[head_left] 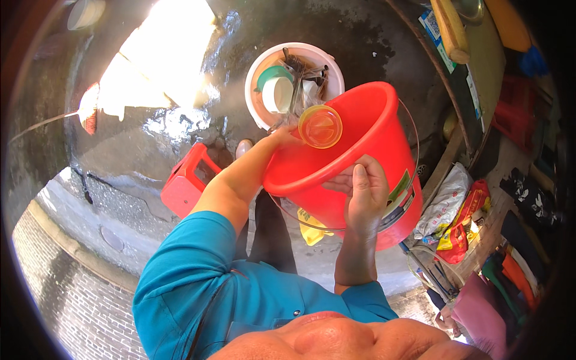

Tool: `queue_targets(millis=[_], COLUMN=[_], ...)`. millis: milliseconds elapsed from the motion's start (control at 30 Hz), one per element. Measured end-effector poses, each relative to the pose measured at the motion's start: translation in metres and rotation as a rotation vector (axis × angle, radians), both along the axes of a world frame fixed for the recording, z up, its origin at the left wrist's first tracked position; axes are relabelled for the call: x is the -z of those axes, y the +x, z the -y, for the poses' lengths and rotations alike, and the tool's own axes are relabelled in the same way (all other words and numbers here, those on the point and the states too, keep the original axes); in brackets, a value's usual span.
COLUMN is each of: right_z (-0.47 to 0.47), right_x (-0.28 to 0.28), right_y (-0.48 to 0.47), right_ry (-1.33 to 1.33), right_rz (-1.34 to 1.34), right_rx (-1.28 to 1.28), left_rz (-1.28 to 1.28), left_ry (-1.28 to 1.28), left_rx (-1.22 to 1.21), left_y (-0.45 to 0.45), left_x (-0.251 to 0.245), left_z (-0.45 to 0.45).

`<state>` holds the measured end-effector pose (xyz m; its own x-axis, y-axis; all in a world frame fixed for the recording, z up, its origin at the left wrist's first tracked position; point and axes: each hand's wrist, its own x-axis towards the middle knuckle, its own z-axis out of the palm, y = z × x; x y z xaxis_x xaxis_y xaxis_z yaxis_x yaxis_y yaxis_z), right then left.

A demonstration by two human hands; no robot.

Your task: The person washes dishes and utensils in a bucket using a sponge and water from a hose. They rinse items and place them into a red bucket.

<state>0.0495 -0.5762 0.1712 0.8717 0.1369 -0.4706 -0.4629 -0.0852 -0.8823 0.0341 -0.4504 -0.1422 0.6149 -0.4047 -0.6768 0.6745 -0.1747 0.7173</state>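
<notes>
A large red plastic bucket (391,135) is tilted, its mouth facing up and away from me. My right hand (364,184) is at its near outer wall just below the rim, thumb up and fingers curled against it. At the far side of the mouth, my left hand (287,135) holds a clear yellow-rimmed plastic cup (320,127) over the bucket; some of its fingers are hidden or blurred. Beyond stands a pale round tub (253,85) with a white cup (277,94), a green bowl (272,74) and several utensils inside.
A red plastic stool (182,193) stands at my left. Part of a yellow plastic item (310,225) shows beneath the bucket. Plastic packaging bags (443,202) lie at the right beside a board (490,72). The concrete floor (288,22) looks wet; a mop-like tool (90,108) lies far left.
</notes>
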Motion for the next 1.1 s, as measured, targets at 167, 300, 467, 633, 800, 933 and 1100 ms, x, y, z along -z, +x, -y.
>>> queue_targets(millis=[167, 300, 467, 633, 800, 933, 1100], right_z=[-0.002, -0.001, 0.002, 0.008, 0.026, 0.086, 0.216], right_x=[-0.007, -0.013, -0.02, -0.025, -0.022, -0.012, 0.008], right_y=[0.008, 0.015, 0.012, 0.008, -0.008, -0.029, -0.052], right_ry=[-0.002, 0.014, -0.005, 0.011, -0.024, -0.004, -0.257], right_rz=[-0.041, -0.048, -0.018, 0.002, 0.049, -0.018, 0.033], right_rx=[-0.053, -0.075, -0.072, -0.083, -0.049, 0.099, 0.335], left_rz=[-0.079, -0.232, -0.25, -0.285, -0.247, -0.2, -0.397], left_ry=[-0.095, -0.297, -0.325, -0.219, -0.271, -0.383, -0.358], left_rx=[-0.083, -0.236, -0.251, -0.26, -0.292, -0.308, -0.338], left_y=[0.005, 0.007, 0.01, 0.008, -0.007, -0.032, -0.064], left_x=[-0.008, -0.015, -0.022, -0.029, -0.012, 0.0, -0.03], left_z=[0.008, 0.02, 0.029, 0.039, 0.052, 0.065, 0.087])
